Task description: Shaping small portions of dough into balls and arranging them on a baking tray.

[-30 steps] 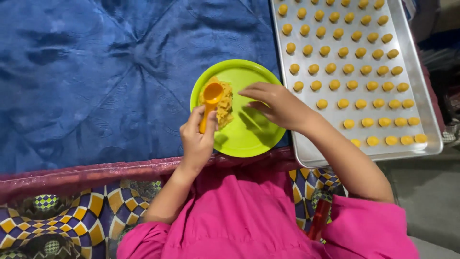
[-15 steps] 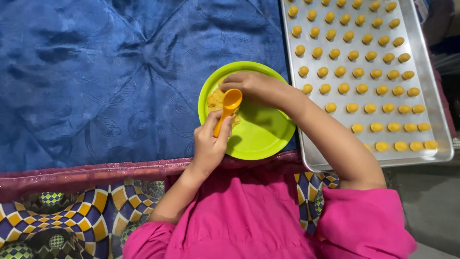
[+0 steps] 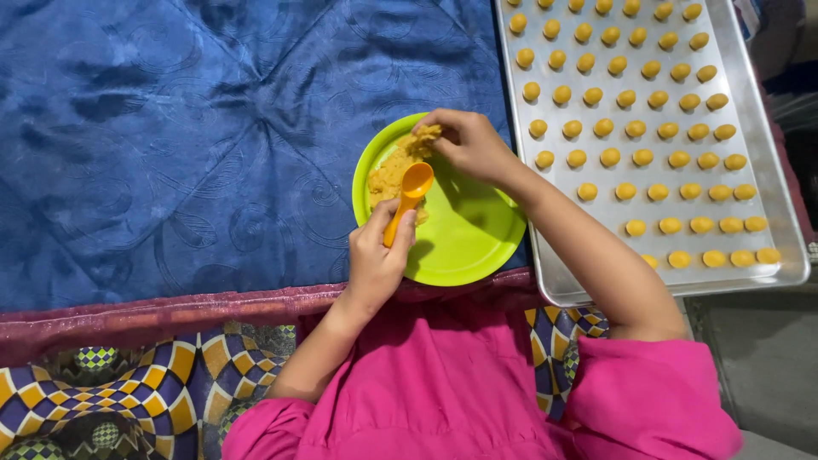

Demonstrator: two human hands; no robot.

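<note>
A lime green plate (image 3: pixel 464 234) lies on a blue quilted cloth and holds a lump of yellow dough (image 3: pixel 390 170) at its left side. My left hand (image 3: pixel 375 255) grips the handle of an orange spoon (image 3: pixel 409 194), whose bowl rests over the dough. My right hand (image 3: pixel 464 143) reaches across the plate's top rim and pinches at the dough with its fingertips. To the right stands a metal baking tray (image 3: pixel 771 170) lined with rows of several small yellow dough balls.
The blue quilted cloth (image 3: pixel 170 145) spreads to the left and behind the plate. A maroon border and a patterned blue, yellow and white fabric (image 3: pixel 111 392) run along the near edge. My pink sleeves fill the bottom of the view.
My right hand has moved up to the dough at the plate's top rim. The spoon in my left hand has tilted slightly and sits lower over the dough.
</note>
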